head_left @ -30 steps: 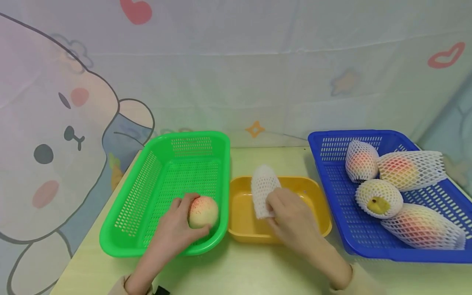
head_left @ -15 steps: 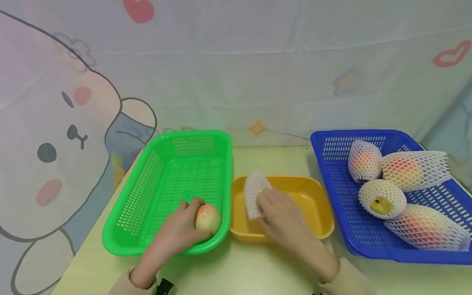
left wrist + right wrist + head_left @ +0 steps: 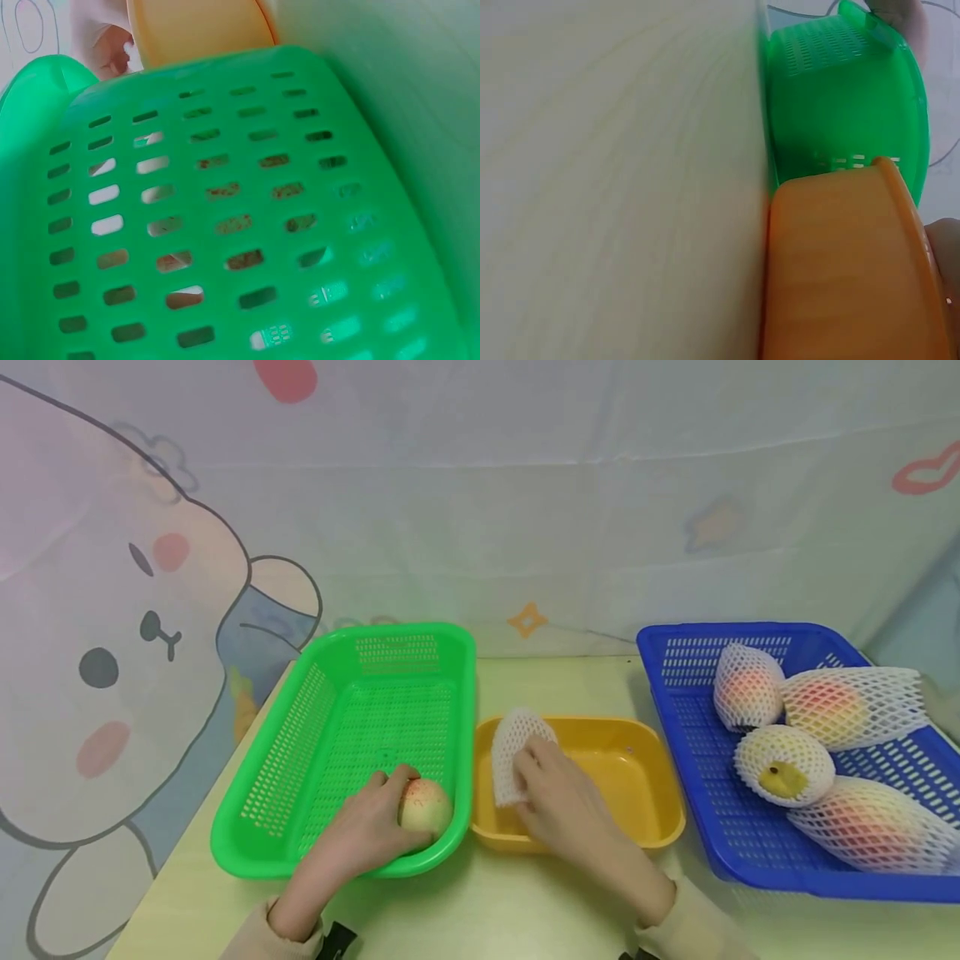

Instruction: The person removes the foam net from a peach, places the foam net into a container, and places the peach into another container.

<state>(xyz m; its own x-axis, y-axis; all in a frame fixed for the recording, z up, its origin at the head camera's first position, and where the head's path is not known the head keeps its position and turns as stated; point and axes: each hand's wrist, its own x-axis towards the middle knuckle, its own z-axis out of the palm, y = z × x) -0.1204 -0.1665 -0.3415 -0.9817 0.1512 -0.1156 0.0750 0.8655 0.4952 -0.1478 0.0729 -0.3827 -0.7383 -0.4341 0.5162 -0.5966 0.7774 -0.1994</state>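
Observation:
In the head view my left hand (image 3: 371,827) grips a peach (image 3: 425,810), pale yellow with a red-speckled top, inside the near right corner of the green basket (image 3: 255,777). My right hand (image 3: 558,793) pinches a white foam fruit net (image 3: 513,756) over the left part of the yellow tray (image 3: 630,785). The net stands upright with its rounded end up. Green slots in the basket wall (image 3: 247,172) cover most of the left wrist view, with bits of the peach and fingers showing through. The tray's side (image 3: 847,262) hides most of the right hand in the right wrist view.
At the right stands a blue basket (image 3: 693,777) with several fruits in white foam nets, among them a yellow one (image 3: 783,768). The pale table (image 3: 517,902) runs in front of the tray. A printed cloth (image 3: 480,527) hangs behind.
The right hand has moved left with the foam net, toward the green basket. The left hand and peach have shifted slightly toward the basket's near right corner.

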